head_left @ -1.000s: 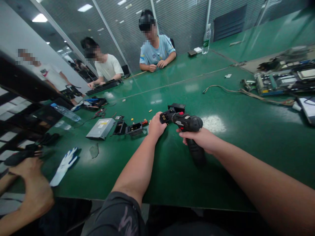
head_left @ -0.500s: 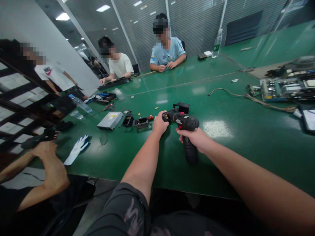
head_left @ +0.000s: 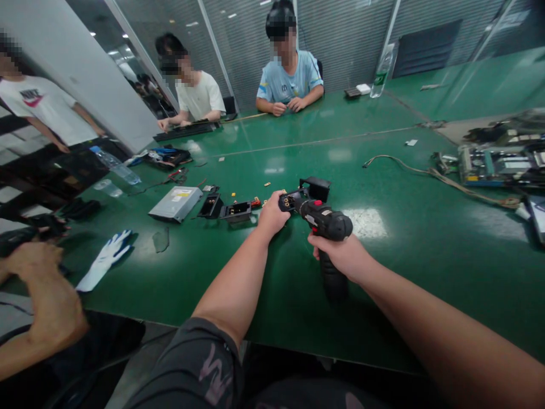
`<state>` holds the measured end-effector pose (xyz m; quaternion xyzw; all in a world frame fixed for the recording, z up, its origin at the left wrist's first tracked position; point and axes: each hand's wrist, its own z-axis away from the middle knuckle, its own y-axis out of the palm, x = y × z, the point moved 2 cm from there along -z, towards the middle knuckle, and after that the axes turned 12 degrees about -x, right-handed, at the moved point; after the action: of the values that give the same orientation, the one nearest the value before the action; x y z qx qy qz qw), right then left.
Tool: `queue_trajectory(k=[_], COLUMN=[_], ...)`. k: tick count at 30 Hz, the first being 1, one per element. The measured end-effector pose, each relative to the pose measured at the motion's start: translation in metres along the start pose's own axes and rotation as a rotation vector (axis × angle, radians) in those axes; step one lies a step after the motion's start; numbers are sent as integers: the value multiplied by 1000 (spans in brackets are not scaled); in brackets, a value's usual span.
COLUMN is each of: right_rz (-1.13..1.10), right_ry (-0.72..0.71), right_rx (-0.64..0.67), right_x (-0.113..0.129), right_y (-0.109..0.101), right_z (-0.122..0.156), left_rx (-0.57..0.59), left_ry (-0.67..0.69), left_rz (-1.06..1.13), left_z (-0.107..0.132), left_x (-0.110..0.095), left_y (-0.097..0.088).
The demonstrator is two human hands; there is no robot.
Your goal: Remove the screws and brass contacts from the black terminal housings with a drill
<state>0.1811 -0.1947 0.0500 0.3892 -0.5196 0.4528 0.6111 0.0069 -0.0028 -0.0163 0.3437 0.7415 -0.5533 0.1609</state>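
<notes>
Both my hands hold a black cordless drill above the green workbench. My right hand wraps around the top of its grip, and the lower handle points down towards me. My left hand closes on the front end, where small brass-coloured contacts show. Just behind the drill sits a black bracket-shaped part. To the left of my left hand lie two open black housings and a few small brass pieces.
A silver optical drive and a white glove lie left on the bench. Another person's forearm and hand rest at the near left. A circuit board and loose cable lie right. Two seated people face me across the bench.
The whole scene has shifted in view as my head moved. Both hands keep hold of the drill, and the person at the left has drawn further back.
</notes>
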Motion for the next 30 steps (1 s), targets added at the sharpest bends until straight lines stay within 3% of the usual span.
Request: queue_trajectory(k=[30], right_rz=[13], right_ry=[-19], right_rx=[-2], right_x=[2], right_y=[1], right_z=[0], left_rx=[26], left_ry=[3], left_rz=[95], left_z=[-6], left_x=[7], left_y=[4])
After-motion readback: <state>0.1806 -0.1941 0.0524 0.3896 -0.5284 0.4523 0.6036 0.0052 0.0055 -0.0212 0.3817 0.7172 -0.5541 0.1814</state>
